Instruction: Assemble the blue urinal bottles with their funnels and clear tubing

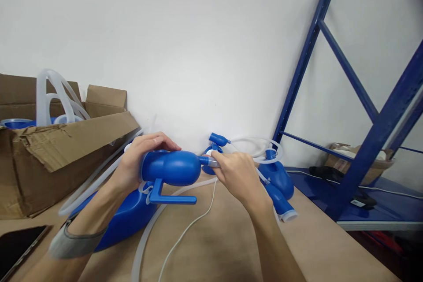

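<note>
Our left hand [140, 158] wraps the smooth blue plastic bulb [172, 167]; our right hand [236, 174] pinches its nozzle [209, 161], cardboard box [49, 158] at the table's [313, 238] left edge.

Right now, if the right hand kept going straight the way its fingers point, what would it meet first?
The right hand points left along the narrow nozzle it pinches, so it would probably first meet the rounded blue plastic bulb that the left hand grips. Depth looks shared, though one view cannot confirm it.
</note>
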`<state>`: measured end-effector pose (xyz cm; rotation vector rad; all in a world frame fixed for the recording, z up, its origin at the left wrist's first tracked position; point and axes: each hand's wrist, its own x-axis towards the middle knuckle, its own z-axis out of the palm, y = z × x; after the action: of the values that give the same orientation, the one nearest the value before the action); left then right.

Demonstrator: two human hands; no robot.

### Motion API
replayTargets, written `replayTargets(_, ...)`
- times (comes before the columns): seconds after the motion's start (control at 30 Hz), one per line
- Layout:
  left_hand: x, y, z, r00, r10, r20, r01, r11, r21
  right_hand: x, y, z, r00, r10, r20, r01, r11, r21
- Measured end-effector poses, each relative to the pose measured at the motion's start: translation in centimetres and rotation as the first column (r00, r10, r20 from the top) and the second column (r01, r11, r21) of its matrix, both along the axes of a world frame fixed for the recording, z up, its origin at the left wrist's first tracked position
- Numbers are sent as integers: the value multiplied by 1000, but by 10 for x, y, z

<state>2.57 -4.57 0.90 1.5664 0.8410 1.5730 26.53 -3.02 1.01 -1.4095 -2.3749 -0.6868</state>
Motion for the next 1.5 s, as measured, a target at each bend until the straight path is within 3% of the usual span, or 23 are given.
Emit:
replayTargets(0.17,-1,-8,-7,975,99,-201,-49,970,236,3,1,-3,995,48,90,-53,997,59)
replayTargets(0.33,1,-11,-13,976,104,-191,-31,935,354,7,-3,-5,988,147,47,-152,978,139)
replayTargets(0.5,8,-23,-11,953,175,-246,-50,895,442,10,-5,-4,987,155,31,-158,977,141)
replayTargets(0.6,9,-26,-8,959,178,-220,-75,910,408,9,-7,-3,985,172,-10,-168,973,157)
replayTargets(0.7,7,-17,-3,989,100,-113,-65,958,281,6,-6,-2,985,159,-64,-149,979,141)
replayTargets(0.8,0,-1,0,997,55,46,-62,981,182,4,0,-2,985,74,-154,-69,997,39)
replayTargets(0.87,-9,7,0,998,18,57,-28,984,176,5,6,-2,974,22,-226,-31,999,-37)
replayTargets(0.97,-25,7,0,974,-75,-215,110,982,156,9,14,-2,941,-37,-336,1,994,-108)
replayTargets(1.07,-33,-2,0,847,-126,-517,214,970,115,11,16,-4,911,-72,-406,-1,985,-175)
replayTargets(1.23,-23,-9,1,784,80,-616,110,958,265,11,15,-4,893,12,-449,-131,963,-235)
replayTargets(1.3,-20,-7,0,787,134,-602,92,940,329,12,13,-2,847,99,-522,-252,940,-231)
replayTargets(1.37,-21,-4,-2,803,165,-573,89,917,389,12,11,0,785,151,-601,-405,859,-314)
replayTargets(1.43,-24,-3,-3,809,177,-560,101,897,429,10,10,1,751,105,-652,-497,740,-453)
replayTargets(1.5,-26,-5,-4,800,178,-573,126,884,451,6,10,0,771,18,-637,-464,702,-541)
